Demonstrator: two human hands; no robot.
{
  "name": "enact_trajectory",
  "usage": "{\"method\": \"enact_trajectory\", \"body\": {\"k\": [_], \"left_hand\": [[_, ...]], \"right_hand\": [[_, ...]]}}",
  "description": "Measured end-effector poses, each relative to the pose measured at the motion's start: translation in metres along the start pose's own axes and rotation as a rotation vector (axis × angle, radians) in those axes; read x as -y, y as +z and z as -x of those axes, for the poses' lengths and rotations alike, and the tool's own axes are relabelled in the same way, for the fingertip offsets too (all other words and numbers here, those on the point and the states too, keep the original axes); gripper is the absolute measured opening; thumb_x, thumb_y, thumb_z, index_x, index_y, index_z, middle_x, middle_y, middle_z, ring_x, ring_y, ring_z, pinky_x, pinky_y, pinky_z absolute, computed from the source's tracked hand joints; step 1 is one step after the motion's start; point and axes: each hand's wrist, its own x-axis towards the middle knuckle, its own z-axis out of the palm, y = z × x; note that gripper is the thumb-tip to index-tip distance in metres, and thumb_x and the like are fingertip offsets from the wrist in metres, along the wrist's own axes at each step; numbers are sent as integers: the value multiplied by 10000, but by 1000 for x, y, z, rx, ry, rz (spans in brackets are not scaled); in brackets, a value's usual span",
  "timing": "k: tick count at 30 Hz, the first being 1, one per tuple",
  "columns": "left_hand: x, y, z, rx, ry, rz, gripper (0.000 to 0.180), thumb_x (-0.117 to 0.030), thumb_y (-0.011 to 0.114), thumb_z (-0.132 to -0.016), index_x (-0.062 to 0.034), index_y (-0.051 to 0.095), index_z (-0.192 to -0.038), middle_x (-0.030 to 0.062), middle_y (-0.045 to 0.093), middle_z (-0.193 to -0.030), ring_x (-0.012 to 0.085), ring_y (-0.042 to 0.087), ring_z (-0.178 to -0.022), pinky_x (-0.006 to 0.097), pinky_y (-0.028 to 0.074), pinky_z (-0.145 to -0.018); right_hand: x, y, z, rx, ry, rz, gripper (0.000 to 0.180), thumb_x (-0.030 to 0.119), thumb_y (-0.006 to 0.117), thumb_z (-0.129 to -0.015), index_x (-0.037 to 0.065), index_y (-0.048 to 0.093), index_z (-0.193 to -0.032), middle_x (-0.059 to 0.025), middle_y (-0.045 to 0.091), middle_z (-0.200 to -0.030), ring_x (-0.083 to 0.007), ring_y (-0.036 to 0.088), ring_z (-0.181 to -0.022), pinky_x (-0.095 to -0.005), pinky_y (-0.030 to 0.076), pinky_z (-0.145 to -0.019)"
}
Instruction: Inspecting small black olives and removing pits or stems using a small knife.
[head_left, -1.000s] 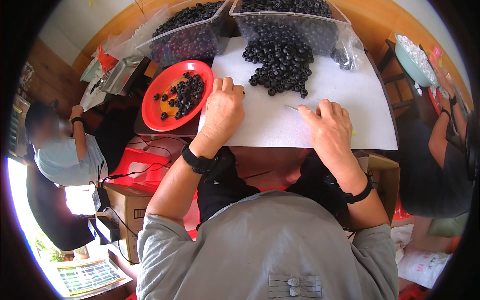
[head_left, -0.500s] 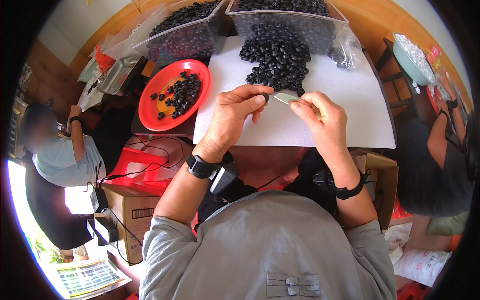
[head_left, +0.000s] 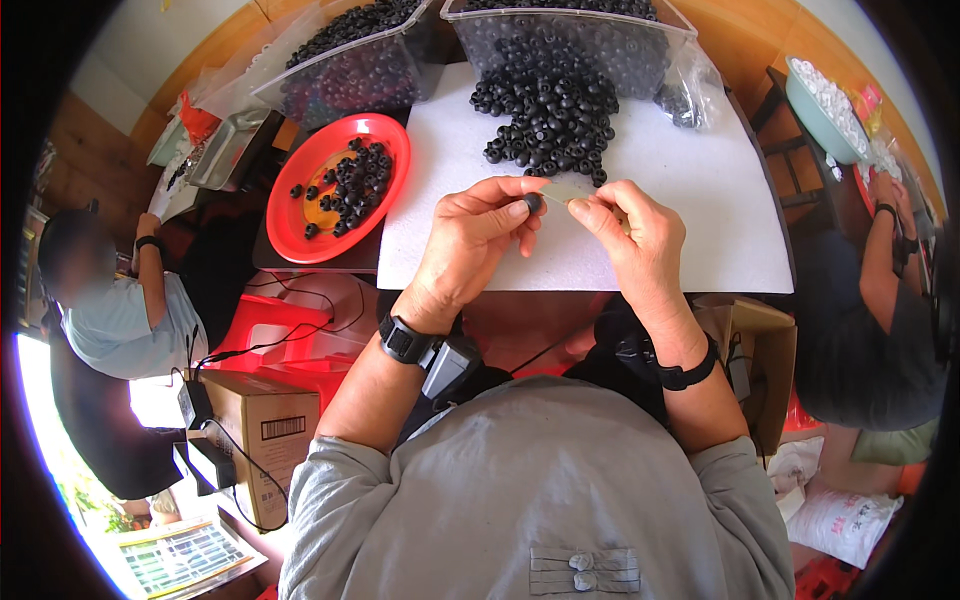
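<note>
Between thumb and fingertips, my left hand point(head_left: 478, 228) pinches a small round black part point(head_left: 532, 202). My right hand point(head_left: 640, 228) grips a thin, pale green, flat blade-like tool point(head_left: 564, 193), whose tip meets the black part at my left fingertips. Exactly where it touches, I cannot tell. Just beyond my hands a heap of the same black ring-like parts point(head_left: 548, 110) lies on a white foam sheet point(head_left: 710, 190). To the left stands a red plate point(head_left: 283, 215) with several such parts on it.
Two clear plastic bins, one at the back left point(head_left: 350, 85) and one at the back centre point(head_left: 640, 60), hold more black parts. A clear bag point(head_left: 690, 95) lies beside them. Co-workers sit left point(head_left: 135, 310) and right point(head_left: 850, 320). A cardboard box point(head_left: 265, 430) with cables stands below left.
The pale green tool has moved left, from a small gap to meeting the black part. My right hand has shifted slightly left with it. The view has tilted a little.
</note>
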Motion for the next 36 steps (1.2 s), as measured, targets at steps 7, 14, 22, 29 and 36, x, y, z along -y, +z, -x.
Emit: {"method": "enact_trajectory", "body": {"k": [7, 14, 22, 29, 36], "left_hand": [[0, 1, 1, -14, 3, -19, 271, 28, 588, -1005, 67, 685, -1255, 120, 698, -1046, 170, 638, -895, 311, 532, -741], [1, 0, 1, -7, 10, 2, 266, 21, 584, -1005, 70, 687, -1246, 110, 690, -1015, 164, 635, -878, 307, 526, -736], [1, 4, 3, -31, 20, -2, 255, 31, 590, -1001, 64, 698, -1230, 106, 693, -1015, 158, 631, -866, 303, 526, -729], [3, 6, 4, -62, 49, -34, 242, 39, 581, -1005, 58, 707, -1210, 98, 696, -1019, 143, 619, -847, 292, 522, -719], [3, 6, 5, -91, 40, -20, 223, 33, 582, -1003, 61, 711, -1183, 96, 699, -1000, 139, 613, -835, 279, 504, -704]], "right_hand": [[-2, 2, 1, -6, -69, 38, 312, 304, 819, -873, 47, 655, -807, -66, 646, -686, -222, 621, -592, -347, 474, -556], [-1, 2, 1, -8, -101, 61, 306, 291, 817, -870, 56, 640, -786, -64, 635, -684, -238, 618, -599, -361, 469, -551], [-1, 3, 1, -2, -115, 44, 301, 268, 830, -858, 54, 632, -781, -58, 631, -686, -227, 608, -593, -357, 462, -543], [-1, 2, 1, 8, -156, 59, 273, 245, 825, -860, 58, 641, -785, -63, 633, -687, -234, 617, -621, -367, 467, -552], [-1, 1, 0, 49, -198, 99, 258, 238, 834, -845, 63, 654, -790, -65, 638, -692, -257, 625, -639, -388, 472, -563]]}}
